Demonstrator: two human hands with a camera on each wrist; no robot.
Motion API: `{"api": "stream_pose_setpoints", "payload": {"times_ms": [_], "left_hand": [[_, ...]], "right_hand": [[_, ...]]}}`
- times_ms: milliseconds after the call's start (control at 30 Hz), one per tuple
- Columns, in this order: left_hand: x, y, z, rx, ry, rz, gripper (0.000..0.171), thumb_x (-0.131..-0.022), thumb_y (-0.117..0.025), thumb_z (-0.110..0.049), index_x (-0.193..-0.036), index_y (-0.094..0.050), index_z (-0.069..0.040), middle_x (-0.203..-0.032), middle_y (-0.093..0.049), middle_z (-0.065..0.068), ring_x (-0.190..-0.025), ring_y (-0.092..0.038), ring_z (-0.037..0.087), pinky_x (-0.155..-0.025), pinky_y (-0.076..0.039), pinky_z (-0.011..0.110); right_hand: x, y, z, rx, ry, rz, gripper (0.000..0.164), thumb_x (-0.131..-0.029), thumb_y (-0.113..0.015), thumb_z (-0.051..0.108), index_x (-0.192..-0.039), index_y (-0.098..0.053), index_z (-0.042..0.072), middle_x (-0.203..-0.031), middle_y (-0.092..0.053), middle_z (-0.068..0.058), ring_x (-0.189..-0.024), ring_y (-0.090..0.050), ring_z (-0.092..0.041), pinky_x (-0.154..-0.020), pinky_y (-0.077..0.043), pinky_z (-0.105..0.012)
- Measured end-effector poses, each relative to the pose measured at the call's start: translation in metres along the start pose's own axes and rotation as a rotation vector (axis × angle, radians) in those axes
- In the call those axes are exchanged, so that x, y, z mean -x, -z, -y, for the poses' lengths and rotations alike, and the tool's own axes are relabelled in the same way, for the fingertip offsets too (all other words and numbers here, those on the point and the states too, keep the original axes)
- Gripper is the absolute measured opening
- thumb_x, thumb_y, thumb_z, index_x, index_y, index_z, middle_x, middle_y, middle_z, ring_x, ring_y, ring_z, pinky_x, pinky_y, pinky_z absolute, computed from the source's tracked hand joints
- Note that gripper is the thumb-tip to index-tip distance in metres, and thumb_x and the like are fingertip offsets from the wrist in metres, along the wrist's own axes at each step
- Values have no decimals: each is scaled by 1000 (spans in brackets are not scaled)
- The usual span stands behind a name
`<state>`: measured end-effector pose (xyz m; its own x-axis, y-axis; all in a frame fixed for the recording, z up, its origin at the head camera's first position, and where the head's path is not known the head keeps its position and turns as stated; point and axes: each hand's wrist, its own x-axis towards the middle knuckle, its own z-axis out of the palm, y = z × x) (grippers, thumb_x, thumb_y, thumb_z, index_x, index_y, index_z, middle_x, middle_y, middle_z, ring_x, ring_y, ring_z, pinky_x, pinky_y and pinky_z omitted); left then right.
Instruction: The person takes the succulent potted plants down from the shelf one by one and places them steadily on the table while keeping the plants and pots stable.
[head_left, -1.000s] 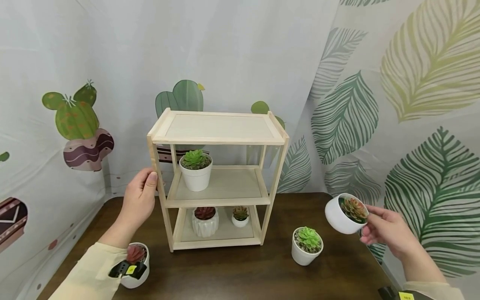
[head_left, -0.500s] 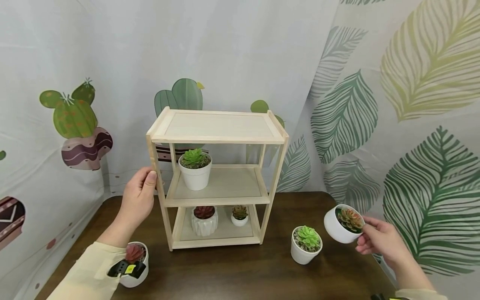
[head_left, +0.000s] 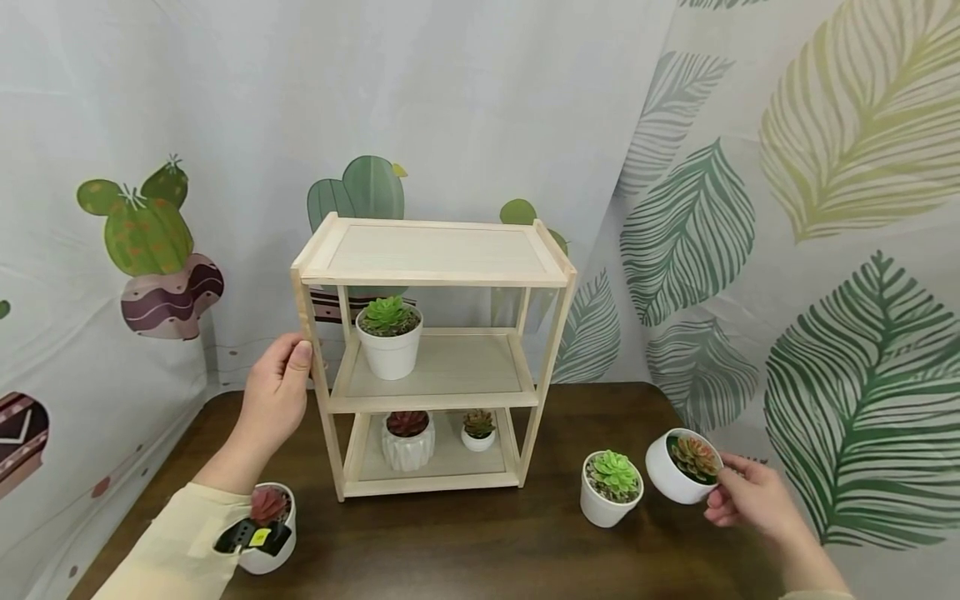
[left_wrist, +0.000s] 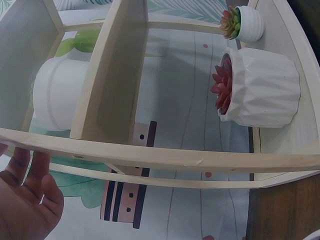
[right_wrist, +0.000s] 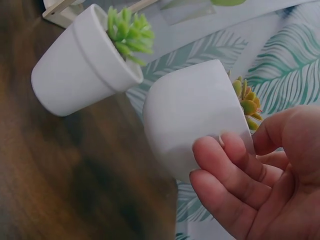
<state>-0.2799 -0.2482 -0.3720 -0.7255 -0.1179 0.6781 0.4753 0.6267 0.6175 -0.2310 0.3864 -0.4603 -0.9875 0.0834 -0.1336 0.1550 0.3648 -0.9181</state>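
My left hand (head_left: 276, 392) grips the left front post of a three-tier wooden shelf (head_left: 442, 279), thumb in front. The left wrist view shows its fingers (left_wrist: 37, 172) at that post. At the right, my right hand (head_left: 757, 500) pinches the rim of a rounded white pot (head_left: 671, 479) with an orange-green succulent (head_left: 693, 458). That potted succulent is tilted and appears held above the table. Close to its left, a white pot with a bright green succulent (head_left: 611, 489) stands upright. In the right wrist view the rounded pot (right_wrist: 192, 115) hides most of its plant.
On the middle tier stands a potted green succulent (head_left: 390, 337). The bottom tier bears a ribbed pot with a dark red succulent (head_left: 408, 442) and a tiny potted succulent (head_left: 478, 431). A pot with a red succulent (head_left: 262, 562) stands front left on the brown table (head_left: 465, 550), partly behind my left wrist.
My right hand has lowered the tilted potted succulent and brought it slightly left, nearer the standing green one. The left hand keeps its grip on the shelf post.
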Motion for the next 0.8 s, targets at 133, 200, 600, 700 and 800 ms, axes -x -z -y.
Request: {"api": "stream_pose_setpoints", "payload": {"times_ms": [133,200,600,700,800], "left_hand": [[0,0,0,-3,-3,-4,36,-112,-42,-26,-114,-64,2,-91,-62,8,-81,-52,-3,-73,-42,15],[0,0,0,-3,-2,-6,36,-112,-42,-26,-113,-64,2,-91,-61,8,-81,-53,-2,-73,-42,15],[0,-2,2,0,3,-13,34,-112,-42,-26,-113,-64,0,-92,-60,3,-82,-52,-3,-74,-42,16],[0,-2,3,1,4,-13,34,-112,-42,-26,-113,-64,0,-92,-59,2,-83,-52,-3,-74,-42,16],[0,-2,3,3,3,-14,34,-112,-42,-26,-113,-64,0,-91,-59,2,-82,-53,-3,-74,-42,16]], "right_hand": [[-1,-1,-11,0,-21,2,57,-104,-35,6,-154,-20,-18,-65,-65,-4,-57,-71,-18,-57,-62,-38],[-1,-2,-16,0,-31,-5,57,-103,-35,5,-154,-22,-17,-65,-65,-4,-56,-71,-19,-57,-62,-38],[-1,-13,-39,-5,-74,-26,55,-105,-37,7,-153,-24,-17,-65,-64,-5,-55,-70,-19,-56,-62,-38],[-1,-15,-42,-5,-75,-28,55,-105,-37,7,-153,-24,-17,-65,-63,-5,-55,-70,-19,-56,-62,-38],[-1,-16,-45,-6,-79,-28,55,-105,-37,6,-153,-24,-17,-65,-63,-5,-55,-70,-19,-55,-62,-38]]}}
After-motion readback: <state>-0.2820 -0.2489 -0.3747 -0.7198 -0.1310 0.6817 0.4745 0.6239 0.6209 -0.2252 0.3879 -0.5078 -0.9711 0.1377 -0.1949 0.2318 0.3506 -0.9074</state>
